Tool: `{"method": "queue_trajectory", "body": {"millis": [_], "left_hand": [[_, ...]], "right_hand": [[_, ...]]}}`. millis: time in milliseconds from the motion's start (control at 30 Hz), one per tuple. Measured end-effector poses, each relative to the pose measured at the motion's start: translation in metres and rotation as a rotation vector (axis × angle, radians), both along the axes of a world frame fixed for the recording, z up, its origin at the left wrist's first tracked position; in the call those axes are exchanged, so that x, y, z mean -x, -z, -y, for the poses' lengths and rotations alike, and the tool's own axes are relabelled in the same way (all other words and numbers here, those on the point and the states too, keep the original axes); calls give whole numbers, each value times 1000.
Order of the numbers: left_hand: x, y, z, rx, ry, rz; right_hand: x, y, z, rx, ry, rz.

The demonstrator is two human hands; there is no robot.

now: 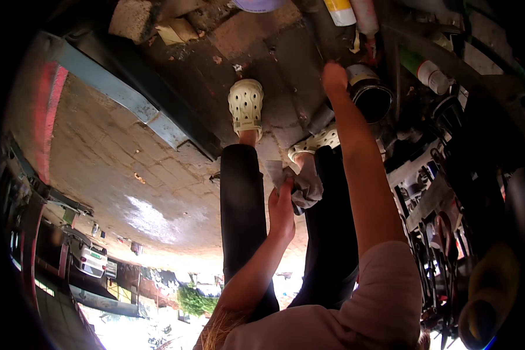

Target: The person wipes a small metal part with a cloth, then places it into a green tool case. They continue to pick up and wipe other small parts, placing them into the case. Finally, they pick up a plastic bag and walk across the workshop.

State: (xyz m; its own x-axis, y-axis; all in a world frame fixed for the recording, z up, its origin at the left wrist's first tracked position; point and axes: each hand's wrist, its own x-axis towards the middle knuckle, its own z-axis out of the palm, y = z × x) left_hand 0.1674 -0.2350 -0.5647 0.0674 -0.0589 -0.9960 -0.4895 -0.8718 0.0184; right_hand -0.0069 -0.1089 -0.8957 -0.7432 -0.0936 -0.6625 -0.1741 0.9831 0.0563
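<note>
Pale sleeve [385,283], L hand [282,211] w/ lt-grey cloth [310,189], crumpled, bunched

Worn clothing of the person. Top [385,286]: pale, pinkish-grey, plain on its visible part; right sleeve [386,259] short, with a smooth hem. Trousers [239,181]: black, long-legged. Left clog [246,105]: cream, round-toed, the upper pierced by oval holes, a small dark marking near the ankle. Right clog [324,140]: cream, likewise perforated, partly hidden. Left hand [282,213] and right hand [335,80]: bare.
</note>
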Motion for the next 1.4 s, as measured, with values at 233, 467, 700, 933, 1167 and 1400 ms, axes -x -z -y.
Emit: {"method": "queue_trajectory", "body": {"millis": [233,467,700,933,1167,1400], "left_hand": [[0,2,-13,57,145,-7],[-33,34,-16,-12,107,-103],[-60,-30,5,-175,101,-732],[-132,-183,17,-505,-57,-484],[-17,-320,38,-553,228,-598],[60,-442,24,-151,444,-613]], "right_hand": [[6,-35,11,37,24,99],[-37,-167,58,668,475,-176],[-152,-422,72,853,517,-58],[-215,-591,25,940,-314,-183],[-163,-744,-16,1239,405,-206],[-111,-798,-164,832,647,-793]]}}
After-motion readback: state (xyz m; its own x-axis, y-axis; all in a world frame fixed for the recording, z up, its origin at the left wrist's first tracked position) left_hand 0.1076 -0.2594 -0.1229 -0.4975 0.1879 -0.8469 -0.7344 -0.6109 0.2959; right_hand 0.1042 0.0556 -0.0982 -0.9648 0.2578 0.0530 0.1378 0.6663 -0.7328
